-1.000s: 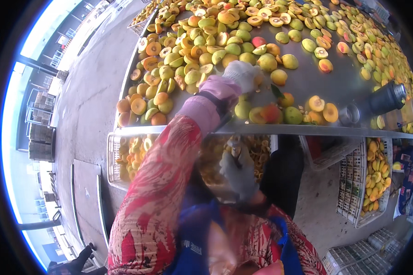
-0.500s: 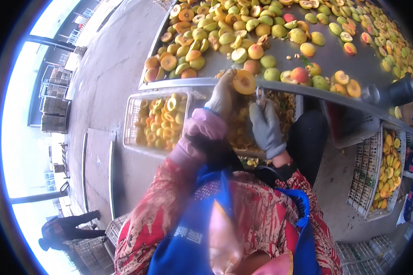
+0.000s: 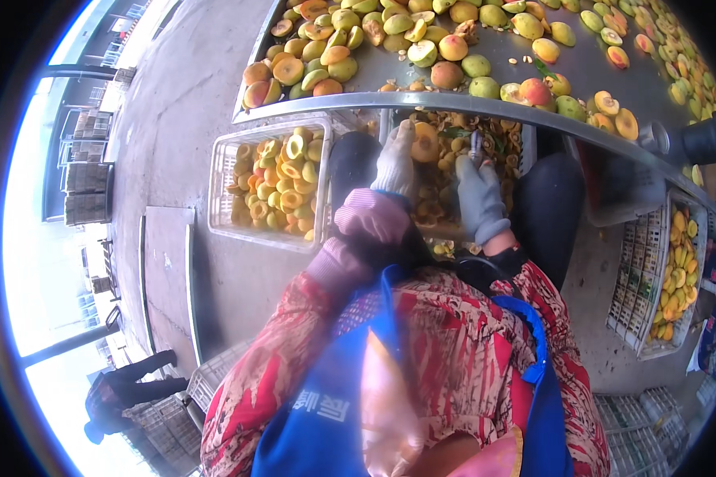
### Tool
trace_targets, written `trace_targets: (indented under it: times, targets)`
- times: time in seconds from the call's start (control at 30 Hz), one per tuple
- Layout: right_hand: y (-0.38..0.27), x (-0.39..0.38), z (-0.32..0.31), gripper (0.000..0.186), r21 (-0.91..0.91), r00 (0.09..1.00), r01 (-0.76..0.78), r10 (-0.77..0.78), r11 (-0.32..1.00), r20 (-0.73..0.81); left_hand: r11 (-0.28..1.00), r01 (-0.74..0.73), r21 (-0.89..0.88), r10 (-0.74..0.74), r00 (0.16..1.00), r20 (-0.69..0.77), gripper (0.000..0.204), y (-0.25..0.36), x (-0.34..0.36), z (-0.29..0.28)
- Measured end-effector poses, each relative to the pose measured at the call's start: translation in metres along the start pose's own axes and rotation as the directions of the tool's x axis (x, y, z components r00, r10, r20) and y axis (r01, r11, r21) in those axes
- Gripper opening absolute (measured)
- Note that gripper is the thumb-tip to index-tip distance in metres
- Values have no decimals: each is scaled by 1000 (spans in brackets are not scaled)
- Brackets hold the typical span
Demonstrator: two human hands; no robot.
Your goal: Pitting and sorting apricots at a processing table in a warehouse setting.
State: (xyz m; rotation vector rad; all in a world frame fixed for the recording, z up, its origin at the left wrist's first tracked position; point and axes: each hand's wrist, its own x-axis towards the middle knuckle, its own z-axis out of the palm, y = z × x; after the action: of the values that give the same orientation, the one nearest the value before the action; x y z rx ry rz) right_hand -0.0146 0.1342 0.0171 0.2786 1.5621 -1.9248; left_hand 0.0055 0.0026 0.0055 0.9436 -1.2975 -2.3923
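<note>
My left hand (image 3: pixel 398 159), in a white knit glove, has its fingers closed on a cut orange-fleshed fruit half (image 3: pixel 423 143), held over a crate of darker fruit pieces (image 3: pixel 501 127) under the table edge. My right hand (image 3: pixel 477 199), in a grey glove, grips a small metal tool (image 3: pixel 475 143) just to the right of that half. Left of my hands stands a white plastic crate (image 3: pixel 223 183) full of orange fruit halves. Above them, the steel table (image 3: pixel 350 100) carries many whole and halved fruits.
A dark bottle (image 3: pixel 700 141) and a metal cup (image 3: pixel 654 135) sit on the table's right. Another fruit crate (image 3: pixel 636 262) stands at right, stacked crates (image 3: pixel 628 421) at lower right. At left lie concrete floor (image 3: pixel 159 135), pallet stacks and a person in dark clothes (image 3: pixel 135 381).
My left hand has come back from among the fruit on the table to beside the tool, now holding a fruit half. Both hands appear higher in view as the camera's view shifted.
</note>
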Motion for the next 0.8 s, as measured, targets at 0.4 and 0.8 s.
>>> trace_targets:
  times: [0.4,0.8]
  targets:
    - [31,14,6,35,-614,948,312,-194,725,253,934,37,-354,-48,999,-23,40,7,-11,15]
    - [36,20,9,26,-575,921,334,-131,747,366,949,-27,-314,-38,979,-200,35,-16,11,-5]
